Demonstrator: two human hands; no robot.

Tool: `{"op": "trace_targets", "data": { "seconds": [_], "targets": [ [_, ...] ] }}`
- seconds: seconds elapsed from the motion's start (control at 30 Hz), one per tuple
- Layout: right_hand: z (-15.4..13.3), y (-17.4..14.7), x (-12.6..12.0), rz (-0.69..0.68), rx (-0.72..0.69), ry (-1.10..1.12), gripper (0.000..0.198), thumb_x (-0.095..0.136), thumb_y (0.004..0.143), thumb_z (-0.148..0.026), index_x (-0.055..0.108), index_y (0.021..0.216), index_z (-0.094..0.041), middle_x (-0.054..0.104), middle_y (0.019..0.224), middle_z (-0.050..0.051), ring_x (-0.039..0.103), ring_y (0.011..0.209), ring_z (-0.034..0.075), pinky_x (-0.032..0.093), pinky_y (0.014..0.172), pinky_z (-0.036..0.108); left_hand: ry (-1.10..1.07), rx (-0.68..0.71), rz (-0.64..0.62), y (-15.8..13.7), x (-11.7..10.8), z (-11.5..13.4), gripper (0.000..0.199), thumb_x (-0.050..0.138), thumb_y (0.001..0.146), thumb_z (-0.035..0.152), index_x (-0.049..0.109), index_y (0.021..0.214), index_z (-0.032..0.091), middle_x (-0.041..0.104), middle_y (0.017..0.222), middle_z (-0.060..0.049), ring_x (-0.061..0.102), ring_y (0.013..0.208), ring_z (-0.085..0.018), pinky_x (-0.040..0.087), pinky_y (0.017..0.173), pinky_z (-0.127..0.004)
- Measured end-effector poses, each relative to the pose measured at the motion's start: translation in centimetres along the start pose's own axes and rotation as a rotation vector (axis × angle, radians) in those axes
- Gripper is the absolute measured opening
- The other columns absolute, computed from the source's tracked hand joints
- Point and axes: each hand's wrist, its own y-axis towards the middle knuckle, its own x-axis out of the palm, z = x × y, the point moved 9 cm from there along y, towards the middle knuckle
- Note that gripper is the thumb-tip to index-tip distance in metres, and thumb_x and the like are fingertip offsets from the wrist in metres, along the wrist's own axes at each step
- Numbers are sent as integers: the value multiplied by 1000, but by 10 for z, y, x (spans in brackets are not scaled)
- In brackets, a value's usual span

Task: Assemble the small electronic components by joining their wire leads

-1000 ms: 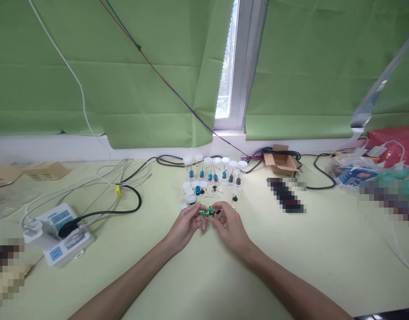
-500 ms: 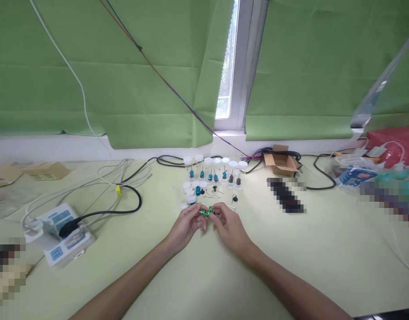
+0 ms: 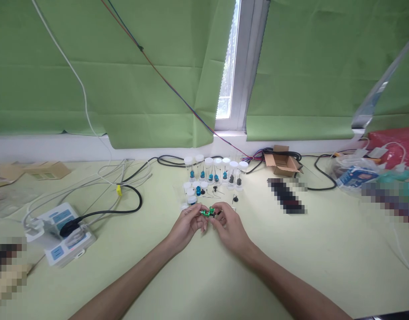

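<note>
In the head view I see capped clear tubes [image 3: 225,170] standing on the bench [image 3: 204,275] beyond the fingers [image 3: 193,210], with blue or dark pieces [image 3: 225,176] inside. Both forearms [image 3: 131,278] angle inward; the left hand [image 3: 185,226] and right hand [image 3: 233,229] narrowly pinch the small green part [image 3: 208,213] between them.

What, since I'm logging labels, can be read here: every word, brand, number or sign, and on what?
No text is readable.
Blue patches on the white power strip: any print too small to read.
Blue-and-white packet: any print too blurred.
Yellow cable tag: any marks too small.
</note>
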Motion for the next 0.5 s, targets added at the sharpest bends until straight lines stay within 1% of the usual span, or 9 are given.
{"op": "trace_targets", "data": {
  "seconds": [0.1,0.2,0.33,0.43,0.5],
  "targets": [
    [3,0,1,-12,27,23,18,53,90,-24,55,107,-20,60,95,5,60,67,14,50,64,27,17,-4,-9,0,1,0,27,62,88,38,68,87,11,65,70,-6,56,51,-12,45,49,-23],
    [5,0,3,-26,45,54,16,49,93,-28,54,107,-20,62,87,3,60,64,14,49,62,26,28,-8,-15,-1,2,0,28,62,88,39,68,86,11,64,64,-5,56,50,-12,44,49,-23],
    [4,0,4,-34,51,73,17,47,95,-31,54,106,-21,63,80,2,61,63,14,48,60,26,34,-15,-10,-1,2,0,28,62,88,39,68,85,11,64,63,-5,56,50,-13,45,49,-23],
    [2,0,3,-33,48,66,17,47,95,-31,54,107,-21,64,81,2,61,64,15,49,60,26,34,-13,-9,-1,1,-1,28,62,88,39,68,85,12,63,63,-5,56,50,-12,45,49,-23],
    [0,0,2,-26,41,40,16,49,94,-29,55,107,-20,64,87,4,61,66,15,49,62,27,31,-11,-6,-1,0,-1,28,62,88,39,68,86,12,64,64,-4,56,51,-12,45,49,-23]
  ]
}}
